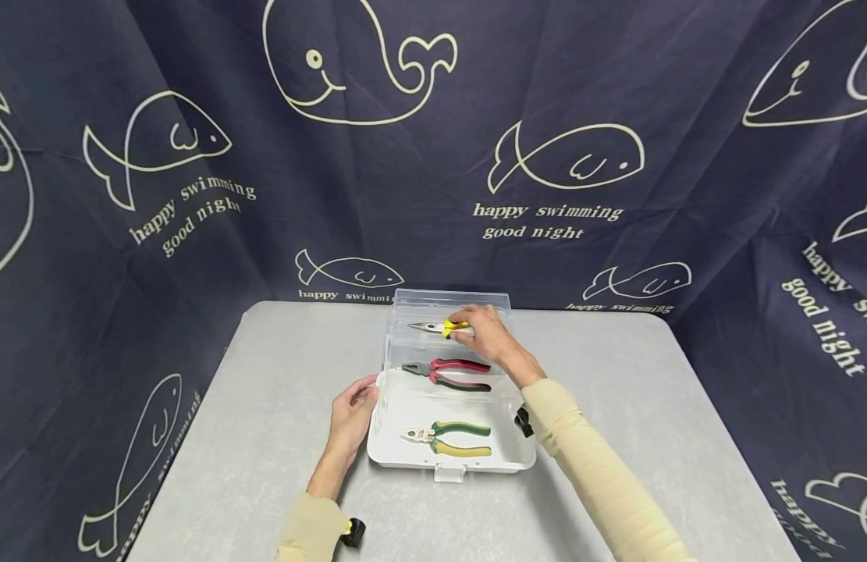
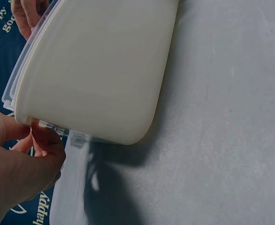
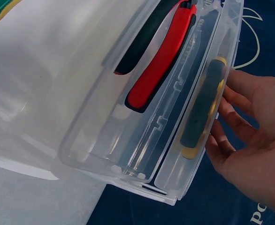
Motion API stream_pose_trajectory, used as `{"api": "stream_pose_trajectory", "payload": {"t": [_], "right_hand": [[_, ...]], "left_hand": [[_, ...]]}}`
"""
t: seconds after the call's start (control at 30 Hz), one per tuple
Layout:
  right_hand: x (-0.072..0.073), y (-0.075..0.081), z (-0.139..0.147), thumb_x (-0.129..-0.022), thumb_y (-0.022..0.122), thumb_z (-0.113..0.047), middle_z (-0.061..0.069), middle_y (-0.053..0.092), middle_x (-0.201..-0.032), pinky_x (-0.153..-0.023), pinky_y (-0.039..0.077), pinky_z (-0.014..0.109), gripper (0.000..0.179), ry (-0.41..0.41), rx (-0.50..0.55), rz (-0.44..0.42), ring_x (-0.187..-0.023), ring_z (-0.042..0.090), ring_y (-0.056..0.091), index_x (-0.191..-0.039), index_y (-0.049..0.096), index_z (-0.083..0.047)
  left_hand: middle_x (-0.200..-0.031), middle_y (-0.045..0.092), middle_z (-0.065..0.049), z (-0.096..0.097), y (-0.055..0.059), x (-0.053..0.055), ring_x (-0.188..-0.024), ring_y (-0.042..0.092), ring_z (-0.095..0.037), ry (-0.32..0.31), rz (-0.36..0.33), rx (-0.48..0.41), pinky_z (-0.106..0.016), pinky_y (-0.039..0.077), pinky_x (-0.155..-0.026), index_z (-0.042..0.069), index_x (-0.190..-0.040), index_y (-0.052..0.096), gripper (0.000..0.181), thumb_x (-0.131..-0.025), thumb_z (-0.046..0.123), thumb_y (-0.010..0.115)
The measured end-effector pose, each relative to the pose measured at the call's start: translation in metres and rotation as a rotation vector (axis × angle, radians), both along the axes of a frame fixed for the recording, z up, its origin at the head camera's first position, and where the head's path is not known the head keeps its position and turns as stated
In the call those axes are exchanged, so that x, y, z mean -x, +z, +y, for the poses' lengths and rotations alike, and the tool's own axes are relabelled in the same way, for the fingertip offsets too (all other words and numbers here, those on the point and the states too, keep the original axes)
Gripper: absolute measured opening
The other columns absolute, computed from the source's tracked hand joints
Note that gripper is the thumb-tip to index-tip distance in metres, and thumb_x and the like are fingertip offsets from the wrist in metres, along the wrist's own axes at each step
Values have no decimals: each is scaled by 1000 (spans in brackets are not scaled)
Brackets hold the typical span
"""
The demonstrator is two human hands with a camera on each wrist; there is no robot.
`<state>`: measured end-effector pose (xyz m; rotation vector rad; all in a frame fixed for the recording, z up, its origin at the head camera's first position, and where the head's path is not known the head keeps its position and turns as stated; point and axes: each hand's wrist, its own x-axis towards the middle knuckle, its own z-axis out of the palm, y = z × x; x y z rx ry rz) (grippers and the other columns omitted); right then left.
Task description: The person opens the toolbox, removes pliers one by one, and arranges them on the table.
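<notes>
A white toolbox point(image 1: 503, 464) stands open, with clear tiered trays point(image 1: 398, 343) at its back. My left hand point(image 1: 352, 414) pinches the toolbox's edge at the left side; the left wrist view shows thumb and fingertips at the rim. My right hand point(image 1: 485, 332) pinches the yellow handles of long-nose pliers point(image 1: 426, 327) at the top tray. Their handle point(image 3: 203, 108) shows through the translucent tray wall in the right wrist view. Red-and-black combination pliers point(image 1: 461, 364) lie in the tray below. Green-and-yellow pliers point(image 1: 461, 450) lie on the toolbox floor.
The toolbox rests on a grey table point(image 1: 278, 367). A white latch point(image 1: 449, 473) projects from its front. Behind the table hangs a dark blue curtain point(image 1: 433, 195) with fish and whale drawings.
</notes>
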<state>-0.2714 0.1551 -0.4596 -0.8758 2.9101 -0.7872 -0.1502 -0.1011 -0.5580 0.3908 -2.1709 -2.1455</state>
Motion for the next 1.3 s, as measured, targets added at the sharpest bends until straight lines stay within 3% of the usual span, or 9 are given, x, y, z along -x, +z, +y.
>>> {"api": "stream_pose_trajectory", "payload": {"t": [0.07, 0.17, 0.4, 0.47, 0.53, 0.63, 0.8, 1.0, 1.3], "right_hand": [[-1, 1, 0, -97, 71, -11, 18, 69, -124, -103, 35, 53, 32, 7, -14, -2, -124, 36, 56, -126, 69, 3], [0, 0, 0, -98, 69, -10, 18, 68, -124, -104, 33, 54, 31, 25, -16, -9, -123, 36, 55, -126, 69, 3], [1, 1, 1, -101, 66, -10, 20, 68, -127, -107, 31, 54, 34, 82, -10, -28, -123, 37, 58, -131, 65, 6], [1, 0, 2, -102, 64, -12, 20, 68, -128, -106, 31, 53, 37, 96, -6, -38, -123, 37, 58, -133, 63, 7], [1, 0, 4, -102, 64, -15, 20, 67, -131, -105, 31, 52, 40, 96, 1, -68, -123, 37, 56, -136, 61, 7], [1, -1, 5, -102, 66, -19, 19, 66, -132, -104, 32, 51, 43, 90, 10, -104, -121, 36, 53, -138, 60, 5], [1, -1, 4, -101, 67, -19, 17, 68, -128, -104, 32, 52, 41, 103, 16, -97, -116, 34, 56, -134, 63, 4], [0, 2, 1, -100, 69, -17, 17, 68, -128, -104, 34, 53, 38, 105, 7, -103, -115, 35, 54, -132, 65, 4], [-2, 5, 1, -100, 68, -17, 19, 65, -131, -105, 38, 53, 41, 102, -11, -116, -119, 38, 49, -135, 63, 3]], "left_hand": [[-117, 65, -18, -1, -9, 3, -99, 59, -13, 6, 0, -3, -14, 48, -83, -6, -133, 64, 33, -102, 6, 62], [-118, 65, -18, -1, -8, 3, -100, 60, -13, 4, -1, -7, -13, 48, -83, -5, -133, 64, 33, -102, 6, 62], [-117, 64, -26, 2, 25, -7, -101, 60, -19, -16, 5, 1, -14, 49, -82, -12, -131, 62, 32, -101, -2, 59], [-117, 64, -25, 2, 28, -9, -101, 60, -19, -17, 5, 10, -14, 48, -82, -12, -131, 62, 31, -101, -1, 59], [-117, 64, -25, 2, 25, -8, -101, 60, -19, -15, 3, 13, -14, 48, -82, -12, -131, 62, 31, -101, -1, 59], [-118, 65, -23, 0, 10, -3, -102, 60, -17, -10, 7, 1, -13, 48, -83, -9, -131, 63, 32, -102, 1, 59], [-118, 65, -19, -3, -7, 3, -102, 60, -14, 0, 17, 1, -14, 48, -84, -6, -132, 64, 32, -103, 5, 61], [-118, 66, -17, -2, -9, 2, -101, 60, -14, 12, 8, 11, -14, 48, -85, -3, -131, 66, 31, -102, 8, 63], [-117, 65, -23, -3, -9, 4, -100, 60, -15, -7, 0, 7, -14, 48, -82, -12, -131, 62, 31, -102, 0, 58]]}}
